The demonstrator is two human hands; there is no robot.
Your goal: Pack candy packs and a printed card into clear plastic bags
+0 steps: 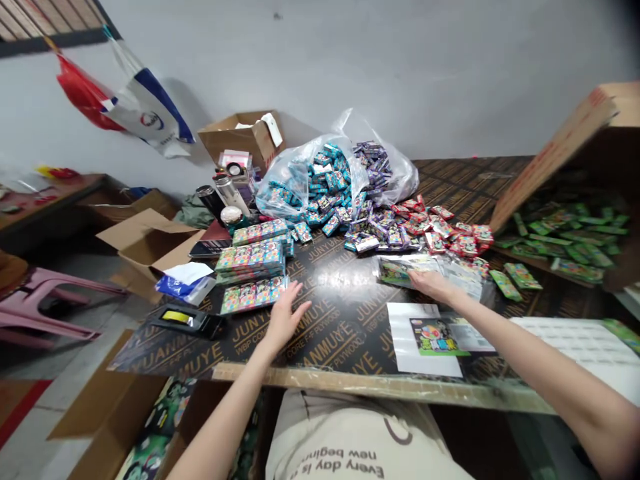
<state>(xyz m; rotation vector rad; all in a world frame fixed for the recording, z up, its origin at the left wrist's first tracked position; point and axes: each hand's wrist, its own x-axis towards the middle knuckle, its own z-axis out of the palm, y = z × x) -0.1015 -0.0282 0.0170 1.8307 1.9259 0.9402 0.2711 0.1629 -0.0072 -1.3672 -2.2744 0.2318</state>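
Note:
My left hand [287, 317], fingers spread, is at the right end of a flat clear-wrapped pack of colourful sachets [253, 295]; whether it touches the pack I cannot tell. Behind that pack, similar wrapped packs [250, 257] lie stacked. My right hand [433, 285] has its fingers closed on the edge of a clear plastic bag [463, 277], one of several lying flat on the table, with a dark green print showing at the left. Below it, a black and green printed card [433, 335] rests on a white sheet [403, 340].
Teal sachets [330, 177] and purple sachets [373, 163] spill from plastic bags, with red sachets [443, 227] beside them. Green sachets [570, 233] fill a tipped carton [555, 147] at right. A tape dispenser [187, 320] stands at the left edge, near an open box [155, 247].

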